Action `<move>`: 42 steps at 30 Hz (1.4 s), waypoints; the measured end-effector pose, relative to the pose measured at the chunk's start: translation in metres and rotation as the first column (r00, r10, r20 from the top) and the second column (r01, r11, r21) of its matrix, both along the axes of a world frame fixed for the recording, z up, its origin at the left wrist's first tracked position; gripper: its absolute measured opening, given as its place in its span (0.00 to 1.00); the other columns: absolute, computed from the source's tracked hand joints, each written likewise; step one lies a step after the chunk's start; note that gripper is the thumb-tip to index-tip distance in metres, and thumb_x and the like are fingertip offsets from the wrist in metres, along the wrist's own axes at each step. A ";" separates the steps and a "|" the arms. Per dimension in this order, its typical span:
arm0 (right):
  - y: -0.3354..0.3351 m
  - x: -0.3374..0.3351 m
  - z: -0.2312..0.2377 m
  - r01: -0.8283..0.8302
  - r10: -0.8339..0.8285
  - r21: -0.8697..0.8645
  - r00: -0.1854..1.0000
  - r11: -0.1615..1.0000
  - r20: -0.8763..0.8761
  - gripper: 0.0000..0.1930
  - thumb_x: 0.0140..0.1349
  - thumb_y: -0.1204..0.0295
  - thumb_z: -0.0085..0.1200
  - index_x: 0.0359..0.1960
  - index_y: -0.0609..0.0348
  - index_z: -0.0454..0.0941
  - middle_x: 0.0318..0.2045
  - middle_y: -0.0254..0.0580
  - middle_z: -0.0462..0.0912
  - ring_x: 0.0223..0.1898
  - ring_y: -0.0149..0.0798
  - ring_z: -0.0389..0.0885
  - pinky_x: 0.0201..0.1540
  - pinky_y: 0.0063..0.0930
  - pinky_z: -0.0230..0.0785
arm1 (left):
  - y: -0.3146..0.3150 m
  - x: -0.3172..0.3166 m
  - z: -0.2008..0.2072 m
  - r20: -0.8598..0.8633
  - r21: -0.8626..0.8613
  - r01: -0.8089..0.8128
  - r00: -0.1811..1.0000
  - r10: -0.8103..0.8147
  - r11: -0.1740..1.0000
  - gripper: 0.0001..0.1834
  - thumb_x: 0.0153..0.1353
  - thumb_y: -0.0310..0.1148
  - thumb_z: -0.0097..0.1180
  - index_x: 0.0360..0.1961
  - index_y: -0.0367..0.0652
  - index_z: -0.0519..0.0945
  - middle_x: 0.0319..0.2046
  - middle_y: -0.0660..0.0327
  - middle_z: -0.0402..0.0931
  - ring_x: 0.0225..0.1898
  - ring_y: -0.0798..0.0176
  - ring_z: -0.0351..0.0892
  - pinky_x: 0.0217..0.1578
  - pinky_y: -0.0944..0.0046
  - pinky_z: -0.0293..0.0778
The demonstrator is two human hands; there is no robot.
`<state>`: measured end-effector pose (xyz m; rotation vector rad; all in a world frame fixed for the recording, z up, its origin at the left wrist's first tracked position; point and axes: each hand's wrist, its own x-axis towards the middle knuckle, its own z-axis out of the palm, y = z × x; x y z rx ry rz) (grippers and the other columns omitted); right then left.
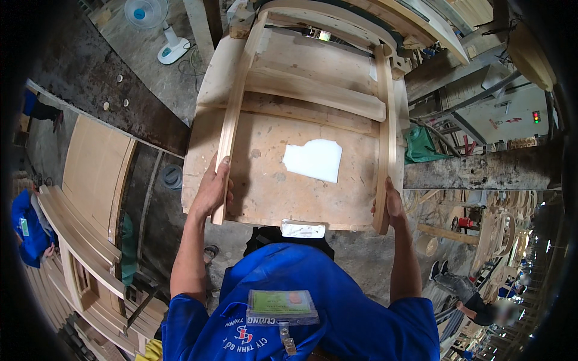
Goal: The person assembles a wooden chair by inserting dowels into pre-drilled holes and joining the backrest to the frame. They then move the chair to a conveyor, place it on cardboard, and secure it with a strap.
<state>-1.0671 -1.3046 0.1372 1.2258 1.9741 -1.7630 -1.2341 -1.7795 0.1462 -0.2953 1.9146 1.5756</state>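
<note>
A pale wooden frame, like part of a chair, lies over a worn wooden tabletop. Its left leg and right leg run toward me, with a cross rail between them and a curved piece at the far end. My left hand is closed round the near end of the left leg, thumb on top. Near the end of the right leg, my right hand grips it from the outer side; some of its fingers are hidden behind the wood. A white irregular sheet rests on the tabletop between the legs.
Steel beams flank the table on both sides. A white fan stands at the far left on the floor. Wooden parts are stacked at the left beside a person in blue. Another person is at the lower right.
</note>
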 end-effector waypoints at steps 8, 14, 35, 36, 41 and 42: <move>-0.001 0.001 0.001 0.026 -0.026 -0.030 1.000 0.999 -0.001 0.39 0.73 0.32 0.41 0.48 0.64 0.73 0.22 0.42 0.75 0.19 0.40 0.78 0.24 0.37 0.77 | 0.001 0.001 0.002 -0.005 -0.010 0.000 1.000 0.000 1.000 0.36 0.78 0.59 0.41 0.79 0.52 0.56 0.27 0.61 0.72 0.19 0.65 0.75 0.20 0.63 0.75; -0.001 0.000 0.001 0.021 -0.022 -0.039 1.000 0.999 -0.018 0.38 0.73 0.32 0.40 0.48 0.64 0.72 0.22 0.42 0.75 0.19 0.40 0.79 0.24 0.37 0.77 | 0.001 0.002 0.002 -0.024 -0.011 0.007 1.000 -0.008 1.000 0.35 0.79 0.58 0.40 0.78 0.51 0.56 0.26 0.61 0.72 0.19 0.65 0.75 0.20 0.63 0.74; -0.001 0.001 -0.002 0.064 -0.067 0.029 0.992 0.998 0.109 0.42 0.67 0.26 0.41 0.50 0.58 0.76 0.26 0.44 0.77 0.24 0.44 0.82 0.29 0.42 0.78 | 0.002 0.001 -0.007 -0.007 0.001 -0.061 0.998 0.061 0.998 0.38 0.78 0.56 0.45 0.82 0.53 0.54 0.21 0.64 0.67 0.17 0.67 0.71 0.21 0.62 0.74; -0.004 0.000 -0.003 0.080 -0.080 0.010 0.991 0.997 0.105 0.41 0.67 0.26 0.41 0.50 0.57 0.76 0.26 0.44 0.77 0.23 0.44 0.82 0.29 0.42 0.78 | 0.000 0.000 -0.006 -0.001 -0.008 -0.060 0.998 0.060 0.998 0.38 0.78 0.56 0.45 0.82 0.52 0.54 0.21 0.64 0.67 0.17 0.67 0.72 0.21 0.62 0.74; -0.001 0.001 -0.012 0.071 -0.070 -0.038 0.997 0.997 0.038 0.39 0.68 0.27 0.41 0.52 0.53 0.77 0.25 0.43 0.78 0.23 0.45 0.82 0.31 0.43 0.81 | -0.008 -0.007 0.000 0.033 -0.089 0.001 0.999 0.001 0.996 0.40 0.77 0.59 0.46 0.82 0.52 0.55 0.25 0.58 0.77 0.21 0.62 0.77 0.29 0.58 0.78; 0.000 -0.001 -0.016 0.064 -0.064 -0.005 0.998 0.998 0.019 0.39 0.68 0.27 0.42 0.53 0.52 0.77 0.25 0.44 0.78 0.23 0.45 0.82 0.31 0.43 0.82 | -0.008 -0.007 -0.009 0.050 -0.074 -0.010 0.999 0.013 0.997 0.40 0.77 0.59 0.46 0.82 0.52 0.55 0.25 0.58 0.77 0.21 0.62 0.77 0.29 0.58 0.78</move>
